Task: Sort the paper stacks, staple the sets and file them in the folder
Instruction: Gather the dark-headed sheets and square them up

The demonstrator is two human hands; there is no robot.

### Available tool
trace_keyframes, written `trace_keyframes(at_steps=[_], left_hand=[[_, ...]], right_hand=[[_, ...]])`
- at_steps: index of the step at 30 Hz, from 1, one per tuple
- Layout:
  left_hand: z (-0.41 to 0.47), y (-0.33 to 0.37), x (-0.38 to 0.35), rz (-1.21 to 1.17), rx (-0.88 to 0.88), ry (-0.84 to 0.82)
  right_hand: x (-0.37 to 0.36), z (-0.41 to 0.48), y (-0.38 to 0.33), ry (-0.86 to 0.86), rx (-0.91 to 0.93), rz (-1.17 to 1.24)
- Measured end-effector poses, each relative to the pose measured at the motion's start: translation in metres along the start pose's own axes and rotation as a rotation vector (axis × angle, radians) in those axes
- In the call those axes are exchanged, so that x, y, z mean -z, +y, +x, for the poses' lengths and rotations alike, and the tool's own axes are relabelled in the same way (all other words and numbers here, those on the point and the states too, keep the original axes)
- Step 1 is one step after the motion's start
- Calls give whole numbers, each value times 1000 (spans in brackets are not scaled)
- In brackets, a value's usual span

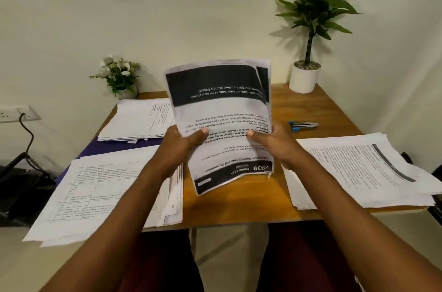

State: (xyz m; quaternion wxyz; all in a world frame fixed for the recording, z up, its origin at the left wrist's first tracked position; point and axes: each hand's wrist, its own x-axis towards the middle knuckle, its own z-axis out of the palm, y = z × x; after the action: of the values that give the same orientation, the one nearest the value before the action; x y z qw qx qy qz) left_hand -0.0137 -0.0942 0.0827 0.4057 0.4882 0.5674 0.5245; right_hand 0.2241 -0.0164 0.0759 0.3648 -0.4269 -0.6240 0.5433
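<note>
On my feed, the fingers [200,134] of the left hand [181,148] are curled round the left edge of a set of white printed sheets with black bands [222,112], thumb pressed on the front page. The right hand [283,148] grips the right edge the same way, its thumb on the print. I see the set held upright between the two hands, above the middle of the brown wooden table [239,205] and off its surface. The text is upside down to me, and a second sheet peeks out at the top right corner.

Just left of the hands lies a near stack of white pages with ruled grids [100,186], overhanging the table's front edge. Behind it a second white stack [138,119] rests on a flat dark purple cover [112,146]. To the right, a third thick stack of printed pages [358,167] sits at the table's right edge. A blue and black stapler [303,125] lies beyond the right hand, apart from every stack. At the back stand a white pot with a tall green plant [305,79] and a small pot of white flowers [119,76].
</note>
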Motion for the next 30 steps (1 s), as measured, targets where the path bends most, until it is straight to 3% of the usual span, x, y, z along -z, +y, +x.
trace_keyframes(at_steps=[7,18,30], left_hand=[[-3,1,-33,-60,-104,193],[-19,-31,-47,-117,-7,189],[-19,-64,-48,-6,77,195]], right_hand=[[-14,-3,-1,246,138,34],[-17,-6,46,236,17,103],[-27,-10,67,220,-87,-11]])
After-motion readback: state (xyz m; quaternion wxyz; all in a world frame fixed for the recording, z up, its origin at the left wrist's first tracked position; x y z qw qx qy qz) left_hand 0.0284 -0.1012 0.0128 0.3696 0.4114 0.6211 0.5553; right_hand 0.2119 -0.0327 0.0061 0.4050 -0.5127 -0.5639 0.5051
